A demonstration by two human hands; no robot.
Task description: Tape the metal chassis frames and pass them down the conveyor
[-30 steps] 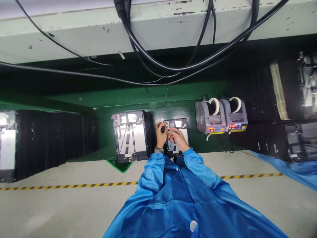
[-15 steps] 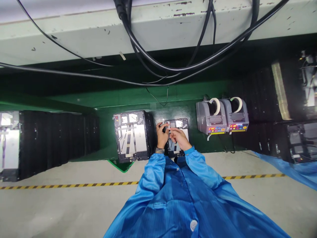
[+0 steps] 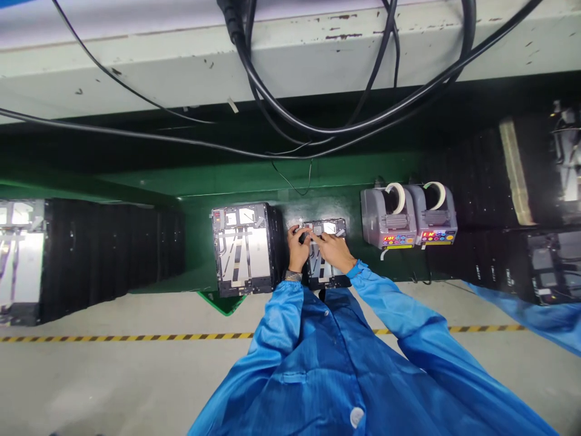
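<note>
An opened tablet-like device (image 3: 325,282) with bare metal plates and dark strips lies on the green bench in front of me. My left hand (image 3: 298,249) is at its upper left corner, fingers bent and closed in around a small dark spot; what they hold is hidden. My right hand (image 3: 334,250) lies across the device's upper half, its fingers stretched toward that corner, close to my left fingertips. Beside my left hand stands a stack of similar devices (image 3: 251,254), its top one showing a silver plate.
Two grey tape dispensers (image 3: 389,224) with lit displays stand to the right. Dark stacks of devices (image 3: 109,248) lean at far left, and more (image 3: 481,175) at far right. Black cables (image 3: 290,115) hang across from the white ledge (image 3: 136,66). A green bin corner (image 3: 224,303) shows below.
My right hand has turned flatter over the device, its fingers reaching further left and its forearm swung outward. My left hand stays at the corner. The whole view has shifted slightly.
</note>
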